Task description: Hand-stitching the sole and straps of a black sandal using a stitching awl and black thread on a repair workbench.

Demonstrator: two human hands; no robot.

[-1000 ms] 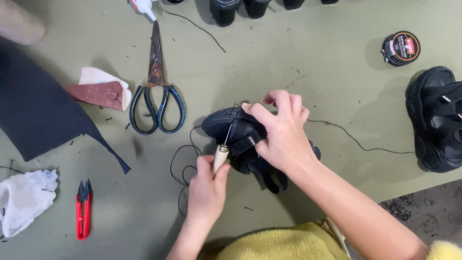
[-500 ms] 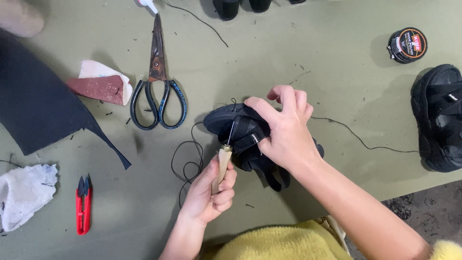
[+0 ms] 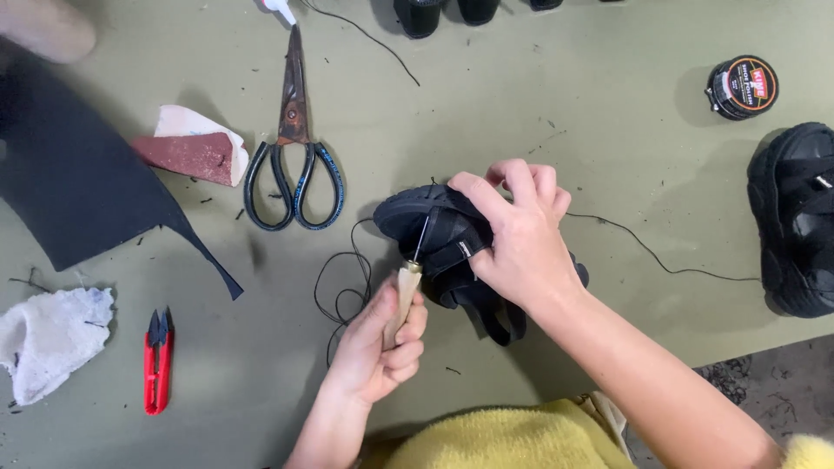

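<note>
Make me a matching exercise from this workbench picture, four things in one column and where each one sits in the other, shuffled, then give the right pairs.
Things:
1. scissors
2. red thread snips
3. round polish tin
4. wooden-handled awl

Places:
A. top right of the table
B. in the left hand, tip at the black sandal
C. beside the white rag, lower left
D. right of the red sandpaper

Pairs: 1-D, 2-C, 3-A, 4-B
</note>
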